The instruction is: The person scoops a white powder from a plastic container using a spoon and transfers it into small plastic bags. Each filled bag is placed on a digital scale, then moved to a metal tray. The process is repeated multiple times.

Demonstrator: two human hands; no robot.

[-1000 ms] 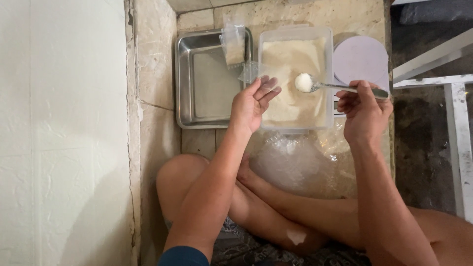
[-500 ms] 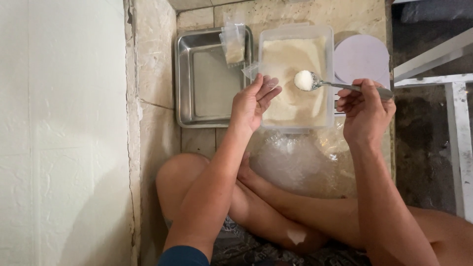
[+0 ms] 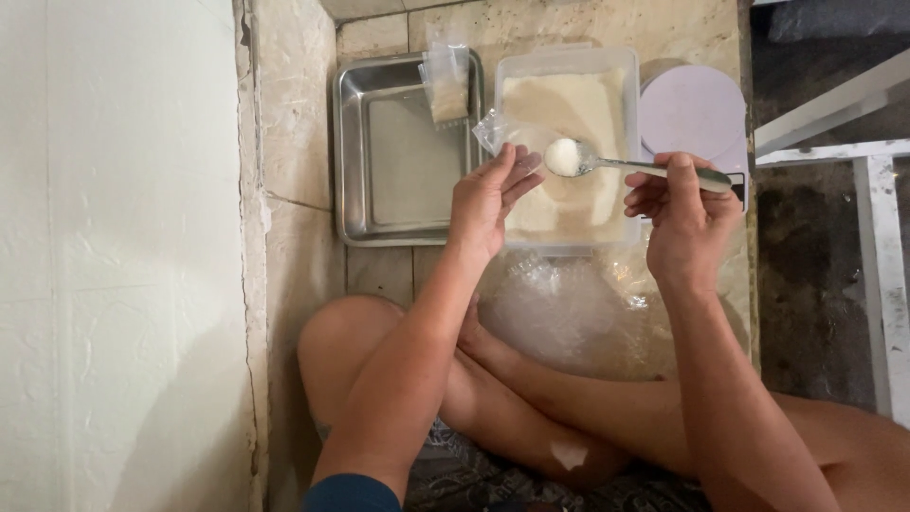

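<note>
Holding a small clear bag (image 3: 512, 142) open in my left hand (image 3: 488, 194), fingers pinched on its mouth, just above the near-left corner of the clear plastic tub (image 3: 569, 142) of pale powder. Right hand (image 3: 682, 204) has its grip closed round the handle of a metal spoon (image 3: 635, 167), bowl heaped with white powder and sitting right at the bag's opening, touching or nearly so; can't tell which from the head view. My read: scoop is done, load is lifted clear of the tub, tipping into the bag is not yet done. Bag looks empty or close to it, though the film is too clear to be sure. One filled bag (image 3: 447, 85) already lies propped on the far rim of the steel tray (image 3: 398, 152) left of the tub, so at least one unit looks finished. Tray otherwise bare. A pile of crumpled clear plastic (image 3: 569, 313) sits on the floor between tub and my legs, probably spare bags, so plenty left. Round lilac lid (image 3: 692, 114) lies right of the tub. Tub is still mostly full.
</note>
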